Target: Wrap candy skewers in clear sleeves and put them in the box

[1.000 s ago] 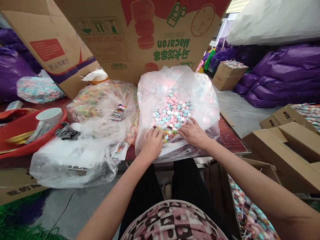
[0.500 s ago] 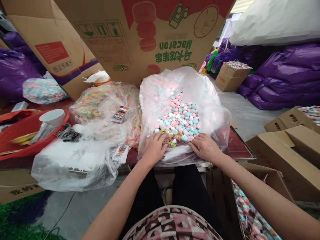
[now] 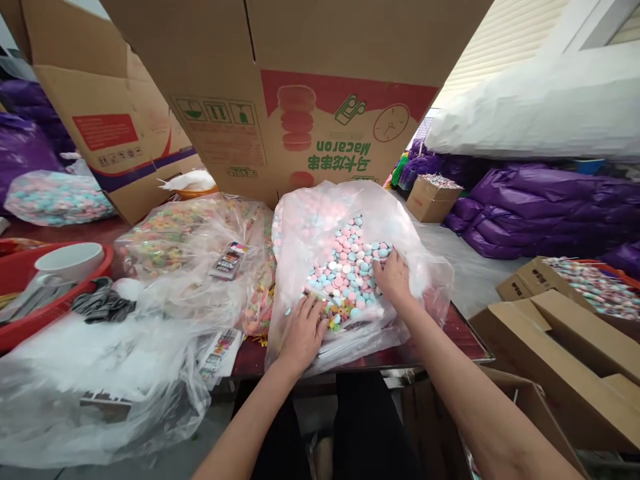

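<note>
Pink, blue and white button-shaped candies (image 3: 346,270) lie in a large, clear plastic bag (image 3: 310,213) whose mouth faces me. At its near edge is a small heap of colourful ring-shaped candies (image 3: 339,312). My left hand (image 3: 303,333) rests beside these rings, fingers stretched out over the bag's left edge. Further in, my right hand (image 3: 393,279) reaches to the right side of the button candies. Its thumb stands apart from its bent fingers, and the fingertips touch the candies. I see nothing held in either hand.
A tall Macaron carton (image 3: 215,60) stands behind the bag. Left are a bag of ring candies (image 3: 170,233), a card packet (image 3: 229,260), crumpled plastic (image 3: 100,373) and a red basin (image 3: 100,273) holding a white bowl (image 3: 70,261). Open cartons (image 3: 520,340) stand right of the table.
My right hand has moved from the bag's near edge further in over the button candies. The left hand stays by the ring candies. The camera view has tilted upward.
</note>
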The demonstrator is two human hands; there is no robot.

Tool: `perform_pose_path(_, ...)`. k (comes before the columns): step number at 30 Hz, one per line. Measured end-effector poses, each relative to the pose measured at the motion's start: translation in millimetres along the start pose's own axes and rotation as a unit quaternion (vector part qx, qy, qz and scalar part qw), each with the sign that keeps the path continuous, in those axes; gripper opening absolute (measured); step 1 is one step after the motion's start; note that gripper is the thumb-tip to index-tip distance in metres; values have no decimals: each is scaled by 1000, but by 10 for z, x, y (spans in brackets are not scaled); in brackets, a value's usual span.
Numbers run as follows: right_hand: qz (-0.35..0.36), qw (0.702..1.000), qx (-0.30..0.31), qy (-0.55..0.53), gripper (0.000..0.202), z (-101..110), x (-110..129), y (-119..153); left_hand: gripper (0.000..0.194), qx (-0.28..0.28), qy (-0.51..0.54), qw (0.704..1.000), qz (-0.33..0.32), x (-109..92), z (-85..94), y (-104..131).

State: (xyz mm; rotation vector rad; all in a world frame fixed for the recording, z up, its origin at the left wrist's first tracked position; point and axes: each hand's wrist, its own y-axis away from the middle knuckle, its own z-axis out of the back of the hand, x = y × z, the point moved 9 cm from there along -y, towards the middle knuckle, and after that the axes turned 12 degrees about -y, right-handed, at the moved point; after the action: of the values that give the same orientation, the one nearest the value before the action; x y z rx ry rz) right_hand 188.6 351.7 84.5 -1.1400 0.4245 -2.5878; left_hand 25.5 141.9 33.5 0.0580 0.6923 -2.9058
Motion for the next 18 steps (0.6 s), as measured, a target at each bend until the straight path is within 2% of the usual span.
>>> perform_pose_path(3,-52,999,-15,7,58,114,-55,-107,37,-3,0,1000,5,8,3,1)
perform_pose_path(9,-72,997,-27,26,55,306,-152,-103,38,2,15,1000,3,-12,8,-24)
perform_pose_path(13,-105,994,-18,33,49,246,-317,-107,37,5,25,1000,6,-27,10,-31)
perform_pose_path(18,-77,997,-21,7,53,72,-293,41,39,7,29,1000,3,-61,8,-15)
